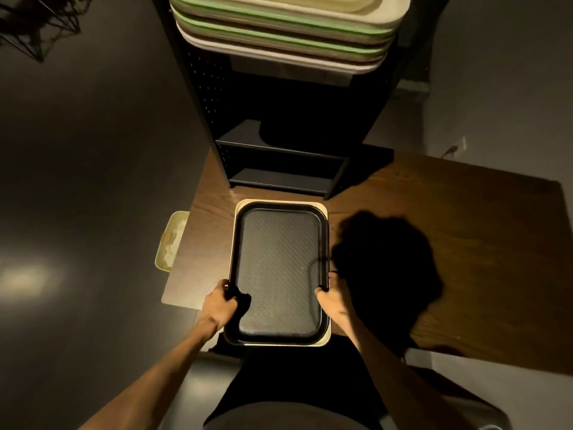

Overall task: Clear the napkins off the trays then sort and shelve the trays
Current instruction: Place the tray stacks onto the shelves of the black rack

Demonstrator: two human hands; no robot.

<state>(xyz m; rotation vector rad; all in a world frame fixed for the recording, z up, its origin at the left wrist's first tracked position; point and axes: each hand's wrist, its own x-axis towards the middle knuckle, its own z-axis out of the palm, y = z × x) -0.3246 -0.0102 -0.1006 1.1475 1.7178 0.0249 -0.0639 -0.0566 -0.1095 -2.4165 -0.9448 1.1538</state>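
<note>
Right now both hands grip the dark rectangular plastic tray with the textured bed, one on each long side near its close end: the left hand is closed over the left rim, the right hand over the right rim. No napkin shows on it. The tray lies between the hands, its long axis running straight away from the person toward the black metal shelf unit ahead of both hands. It sits nested on a cream-coloured tray of which only the rim shows, and that rests on the brown wood-grain surface. Neither hand is nearer; the grip looks even, so a lift and a push forward along that axis would probably carry the tray to an open shelf. Higher up, beyond the hands, a stack of cream and green trays fills the top. Left of the left hand, a pale bin hangs at the surface edge. No brand, label or writing can be read anywhere.
</note>
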